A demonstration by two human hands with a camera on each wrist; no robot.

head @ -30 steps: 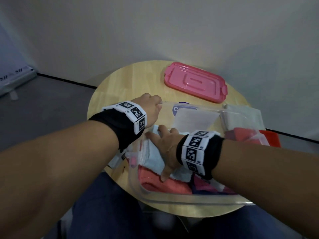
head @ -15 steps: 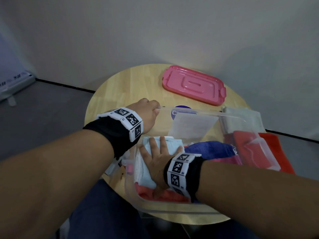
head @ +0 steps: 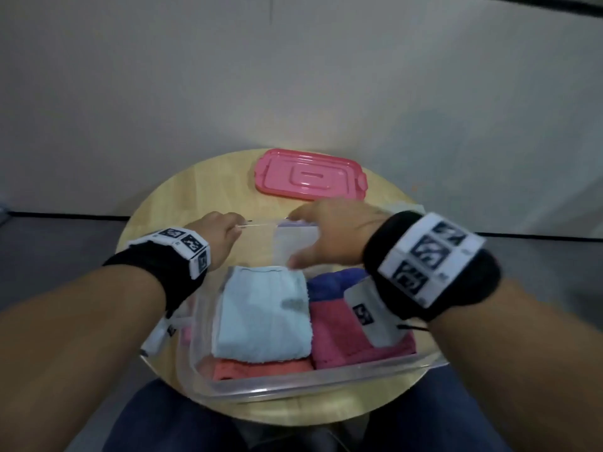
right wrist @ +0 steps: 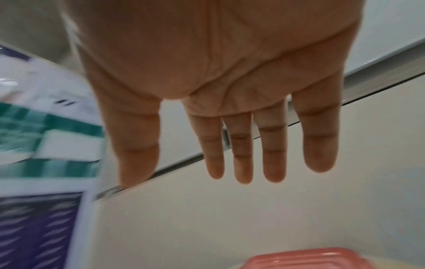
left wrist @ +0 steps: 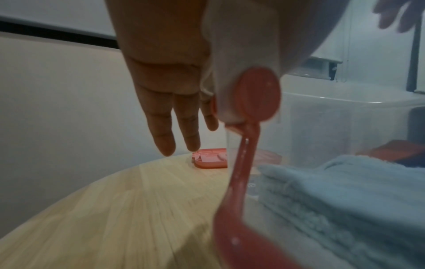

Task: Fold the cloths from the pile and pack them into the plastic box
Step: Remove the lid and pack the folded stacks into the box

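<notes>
The clear plastic box stands on the round wooden table. Inside lie a folded light blue cloth on a coral one, a pink cloth beside them, and a dark blue cloth behind. My left hand sits at the box's far left corner. In the left wrist view its fingers hang straight outside the wall, next to the pink latch; the thumb is hidden. My right hand hovers over the box's far end, palm down, fingers straight, holding nothing.
The pink lid lies flat at the far side of the table, close to the wall. A white paper label is on the box's far wall. The box's near edge reaches the table's front rim, over my legs.
My right hand has lifted off the light blue cloth and moved to the far end of the box. The left hand stays at the box's corner.
</notes>
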